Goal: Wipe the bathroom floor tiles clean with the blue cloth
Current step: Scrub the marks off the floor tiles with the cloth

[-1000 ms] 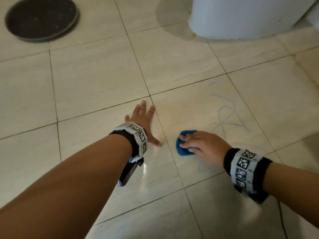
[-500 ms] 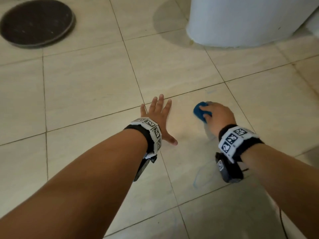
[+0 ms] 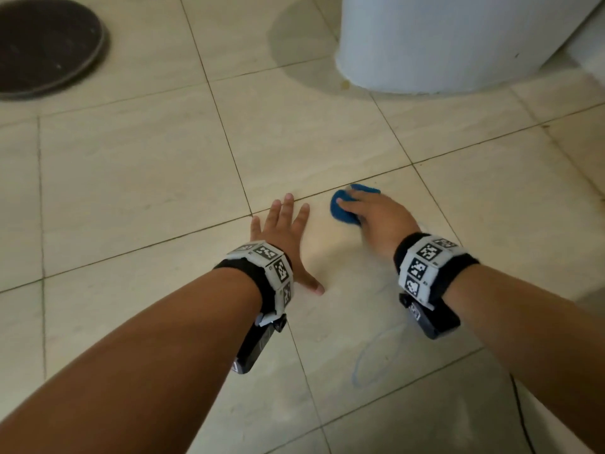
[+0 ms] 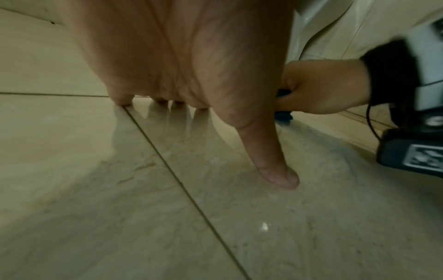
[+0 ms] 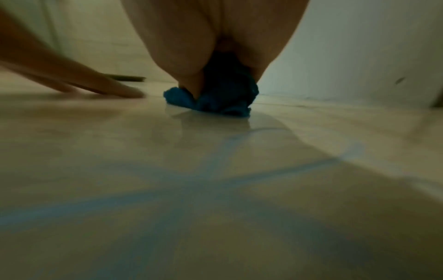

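Note:
My right hand point(image 3: 366, 208) grips a bunched blue cloth point(image 3: 342, 211) and presses it on a beige floor tile point(image 3: 360, 306) close to a grout line. The right wrist view has the cloth point(image 5: 215, 102) wadded under the palm, touching the glossy floor. My left hand point(image 3: 284, 231) lies flat with spread fingers on the tiles just left of the cloth; its thumb point(image 4: 275, 170) and fingertips touch the floor. A faint blue loop mark point(image 3: 373, 358) shows on the tile nearer me, and blue streaks point(image 5: 215, 164) run across the floor behind the cloth.
A white rounded fixture base point(image 3: 458, 44) stands at the far right, with a damp shadowed patch before it. A dark round mat point(image 3: 45, 44) lies at the far left. Beige tiles stretch between them. A thin black cable point(image 3: 520, 411) trails by my right forearm.
The right hand swept the cloth away from me over the blue scribble, then shifted left toward the left hand. The scribble on that tile is gone. The left hand stayed planted.

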Demonstrator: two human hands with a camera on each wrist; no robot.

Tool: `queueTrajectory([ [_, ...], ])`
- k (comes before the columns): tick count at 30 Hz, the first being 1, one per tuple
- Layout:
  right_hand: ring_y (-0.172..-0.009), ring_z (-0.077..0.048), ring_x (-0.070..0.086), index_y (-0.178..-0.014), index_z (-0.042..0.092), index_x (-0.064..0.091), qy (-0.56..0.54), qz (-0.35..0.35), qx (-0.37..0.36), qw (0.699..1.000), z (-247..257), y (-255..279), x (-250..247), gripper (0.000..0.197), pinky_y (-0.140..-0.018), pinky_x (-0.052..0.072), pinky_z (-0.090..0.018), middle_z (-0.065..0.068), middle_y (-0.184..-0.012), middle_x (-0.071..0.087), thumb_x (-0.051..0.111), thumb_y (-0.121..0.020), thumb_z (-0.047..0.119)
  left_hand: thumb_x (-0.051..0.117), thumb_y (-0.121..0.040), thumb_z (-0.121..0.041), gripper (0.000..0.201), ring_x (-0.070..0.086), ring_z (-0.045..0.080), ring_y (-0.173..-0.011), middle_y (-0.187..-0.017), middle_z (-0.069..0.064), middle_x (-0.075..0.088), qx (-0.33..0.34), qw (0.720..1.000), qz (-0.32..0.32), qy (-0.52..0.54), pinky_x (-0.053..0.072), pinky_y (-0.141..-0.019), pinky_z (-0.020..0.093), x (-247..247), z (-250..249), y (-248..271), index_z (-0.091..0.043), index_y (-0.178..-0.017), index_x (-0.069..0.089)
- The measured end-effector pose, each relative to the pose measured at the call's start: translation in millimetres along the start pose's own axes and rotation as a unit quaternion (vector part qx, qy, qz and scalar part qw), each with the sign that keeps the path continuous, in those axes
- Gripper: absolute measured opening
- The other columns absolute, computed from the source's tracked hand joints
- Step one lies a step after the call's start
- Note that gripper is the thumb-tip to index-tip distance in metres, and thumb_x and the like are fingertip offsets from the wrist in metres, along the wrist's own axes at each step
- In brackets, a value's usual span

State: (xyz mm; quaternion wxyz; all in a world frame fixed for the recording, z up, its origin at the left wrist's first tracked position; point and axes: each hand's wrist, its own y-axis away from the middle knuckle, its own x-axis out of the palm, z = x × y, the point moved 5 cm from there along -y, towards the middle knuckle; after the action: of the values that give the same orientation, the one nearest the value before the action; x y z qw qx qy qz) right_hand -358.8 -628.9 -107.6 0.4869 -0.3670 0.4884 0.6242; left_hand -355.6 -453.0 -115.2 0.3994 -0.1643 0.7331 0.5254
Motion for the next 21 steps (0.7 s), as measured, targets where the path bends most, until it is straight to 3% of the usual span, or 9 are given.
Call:
queueTrajectory([
  [2, -0.142, -0.023, 0.022, -0.145, 0.019, 0.034, -0.030, -0.030, 0.099, 0.994, -40.8, -11.0, -19.2, 0.062, -0.115, 0.015, -0.030, -0.005, -0.155, 0.022, 0.051, -0.089, 0.000, 0.077, -0.055, -0.072, 0.147, -0.027, 0.024, -0.144, -0.153, 0.003, -0.037, 0.004, 1.000, -0.004, 0.004, -0.007, -0.117, 0.051, 0.4, 0.1, 0.0, -0.025, -0.148, -0.027],
  [4, -0.141, -0.026, 0.022, -0.147, 0.016, 0.029, -0.072, -0.010, 0.212, 0.975, -68.7, -13.7, -27.0, 0.055, -0.114, 0.015, -0.030, -0.008, -0.155, 0.021, 0.046, -0.095, 0.009, 0.077, -0.055, -0.072, 0.147, -0.027, 0.024, -0.144, -0.153, 0.003, -0.038, 0.007, 1.000, -0.006, 0.009, -0.007, -0.117, 0.051, 0.9, 0.2, 0.1, -0.025, -0.147, -0.027],
  [5, -0.141, -0.026, 0.022, -0.147, 0.016, 0.029, -0.077, -0.006, 0.206, 0.975, -63.7, -12.3, -24.4, 0.054, -0.113, 0.016, -0.030, -0.007, -0.155, 0.021, 0.046, -0.096, 0.010, 0.077, -0.055, -0.072, 0.147, -0.028, 0.024, -0.143, -0.152, 0.003, -0.038, 0.007, 1.000, -0.005, 0.010, -0.008, -0.117, 0.051, 1.4, 0.2, 0.1, -0.025, -0.147, -0.028],
  [9, -0.139, -0.021, 0.030, -0.140, 0.022, 0.044, -0.044, -0.037, 0.006, 0.998, -17.8, 1.6, -7.3, 0.052, -0.114, 0.019, -0.028, 0.000, -0.152, 0.030, 0.047, -0.091, 0.003, 0.076, -0.055, -0.073, 0.147, -0.028, 0.024, -0.143, -0.152, 0.004, -0.038, 0.004, 1.000, -0.006, 0.000, -0.008, -0.116, 0.051, 0.7, 0.6, -1.5, -0.025, -0.147, -0.028],
  [12, -0.135, -0.028, 0.035, -0.138, 0.020, 0.047, -0.096, -0.070, 0.127, 0.985, -55.1, -1.1, -26.6, 0.045, -0.113, 0.021, -0.029, -0.006, -0.149, 0.036, 0.045, -0.095, 0.007, 0.076, -0.055, -0.072, 0.146, -0.027, 0.025, -0.144, -0.152, 0.004, -0.038, 0.006, 1.000, -0.004, 0.004, -0.008, -0.117, 0.051, 0.4, -0.1, -0.7, -0.025, -0.147, -0.028],
  [14, -0.134, -0.030, 0.035, -0.140, 0.021, 0.044, -0.069, -0.075, 0.194, 0.976, -59.0, 5.6, -33.1, 0.044, -0.110, 0.024, -0.032, -0.008, -0.150, 0.035, 0.044, -0.096, 0.014, 0.076, -0.055, -0.072, 0.146, -0.027, 0.025, -0.144, -0.152, 0.004, -0.038, 0.006, 1.000, -0.008, 0.001, -0.007, -0.117, 0.051, 0.6, -0.2, 0.0, -0.025, -0.147, -0.028],
  [16, -0.138, -0.023, 0.031, -0.140, 0.021, 0.044, -0.047, -0.054, 0.135, 0.988, -23.1, 18.8, -23.9, 0.044, -0.110, 0.022, -0.028, -0.003, -0.152, 0.032, 0.046, -0.096, 0.022, 0.076, -0.056, -0.071, 0.146, -0.027, 0.025, -0.144, -0.152, 0.004, -0.038, 0.005, 1.000, -0.007, 0.001, -0.008, -0.117, 0.051, 1.1, -0.1, 0.2, -0.025, -0.147, -0.028],
  [19, -0.141, -0.014, 0.024, -0.139, 0.027, 0.043, -0.029, 0.005, -0.033, 0.999, 37.2, 36.4, 3.2, 0.043, -0.111, 0.015, -0.024, 0.006, -0.154, 0.024, 0.047, -0.097, 0.032, 0.076, -0.057, -0.071, 0.145, -0.025, 0.025, -0.144, -0.153, 0.005, -0.036, 0.002, 1.000, -0.010, 0.000, -0.006, -0.117, 0.051, -1.1, -0.1, 0.1, -0.024, -0.148, -0.026],
  [21, -0.139, -0.014, 0.029, -0.135, 0.027, 0.049, -0.038, 0.014, -0.045, 0.998, 31.7, 31.7, 6.2, 0.040, -0.112, 0.017, -0.025, 0.007, -0.152, 0.030, 0.049, -0.096, 0.028, 0.077, -0.056, -0.071, 0.145, -0.023, 0.026, -0.145, -0.154, 0.005, -0.034, 0.004, 1.000, -0.011, -0.002, -0.004, -0.117, 0.051, -2.1, -1.0, 0.8, -0.024, -0.149, -0.024],
])
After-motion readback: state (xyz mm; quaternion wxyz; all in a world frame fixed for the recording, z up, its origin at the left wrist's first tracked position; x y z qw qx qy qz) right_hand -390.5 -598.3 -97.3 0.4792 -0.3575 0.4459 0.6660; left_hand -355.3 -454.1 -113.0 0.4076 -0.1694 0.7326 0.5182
